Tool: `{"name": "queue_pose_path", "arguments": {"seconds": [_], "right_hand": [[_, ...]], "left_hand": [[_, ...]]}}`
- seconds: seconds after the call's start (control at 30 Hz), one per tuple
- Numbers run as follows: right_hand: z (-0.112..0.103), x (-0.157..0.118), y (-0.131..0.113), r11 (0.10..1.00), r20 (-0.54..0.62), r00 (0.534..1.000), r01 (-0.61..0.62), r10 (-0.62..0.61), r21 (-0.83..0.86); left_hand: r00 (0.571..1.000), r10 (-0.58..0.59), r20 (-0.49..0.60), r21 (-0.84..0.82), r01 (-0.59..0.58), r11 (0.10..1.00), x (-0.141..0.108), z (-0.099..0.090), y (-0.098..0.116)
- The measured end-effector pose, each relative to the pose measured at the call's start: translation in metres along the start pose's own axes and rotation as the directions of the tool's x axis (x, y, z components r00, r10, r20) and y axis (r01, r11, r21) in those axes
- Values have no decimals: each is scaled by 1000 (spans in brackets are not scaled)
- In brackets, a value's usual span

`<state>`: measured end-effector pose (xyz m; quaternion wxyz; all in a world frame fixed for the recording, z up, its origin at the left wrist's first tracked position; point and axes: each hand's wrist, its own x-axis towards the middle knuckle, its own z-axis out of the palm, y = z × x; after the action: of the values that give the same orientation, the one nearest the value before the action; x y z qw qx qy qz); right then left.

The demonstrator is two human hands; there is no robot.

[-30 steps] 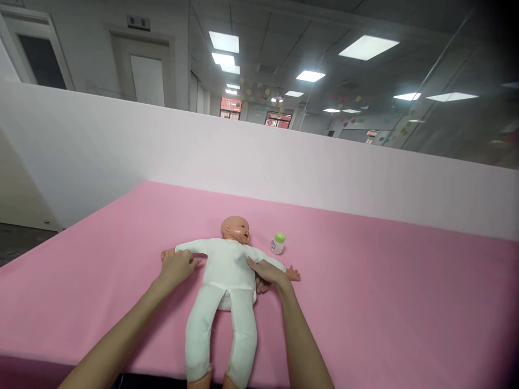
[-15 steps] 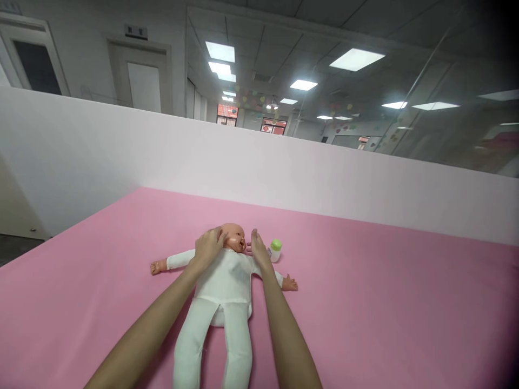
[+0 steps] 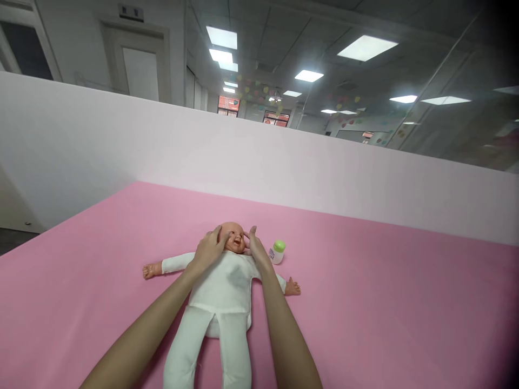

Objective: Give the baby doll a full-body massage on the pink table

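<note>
A baby doll (image 3: 221, 283) in a white suit lies on its back on the pink surface (image 3: 385, 302), arms spread and mouth open. Against the left side of its head rests my left hand (image 3: 210, 248), thumb on the cheek and fingers apart along the head. My right hand (image 3: 256, 246) is at the other side of the head, its thumb raised and its fingertips touching near the cheek. Neither hand encloses anything. Just right of my right hand stands a small white jar (image 3: 277, 253) with a green lid.
A white low wall (image 3: 259, 156) runs behind and along the left of the pink surface. Beyond it are a door (image 3: 141, 73), glass and lit ceiling panels.
The doll's face has turned from the right to a more upward direction. My right hand has come in against the head. The view has shifted slightly.
</note>
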<state>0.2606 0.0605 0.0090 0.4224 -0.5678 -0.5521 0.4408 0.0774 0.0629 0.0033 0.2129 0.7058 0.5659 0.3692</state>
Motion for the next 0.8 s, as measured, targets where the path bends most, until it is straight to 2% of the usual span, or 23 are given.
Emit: {"name": "queue_pose_path", "arguments": {"seconds": [0.1, 0.17, 0.33, 0.6, 0.8], "right_hand": [[-1, -10, -17, 987, 5, 995, 98, -98, -129], [-4, -13, -22, 968, 54, 987, 159, -151, -194], [-9, -7, -12, 958, 204, 960, 228, -191, -176], [1, -6, -2, 929, 197, 952, 279, -234, -244], [5, -6, -5, 902, 163, 959, 276, -234, -330]], "left_hand": [[995, -64, 70, -45, 67, 997, -2, -2, 3], [989, -93, 111, -59, 100, 993, -3, -5, 1], [968, -25, 251, -198, 76, 977, 0, -13, -20], [967, 59, 248, -392, 45, 919, 11, -1, -46], [957, -25, 290, -268, 106, 958, 5, -11, -42]]}}
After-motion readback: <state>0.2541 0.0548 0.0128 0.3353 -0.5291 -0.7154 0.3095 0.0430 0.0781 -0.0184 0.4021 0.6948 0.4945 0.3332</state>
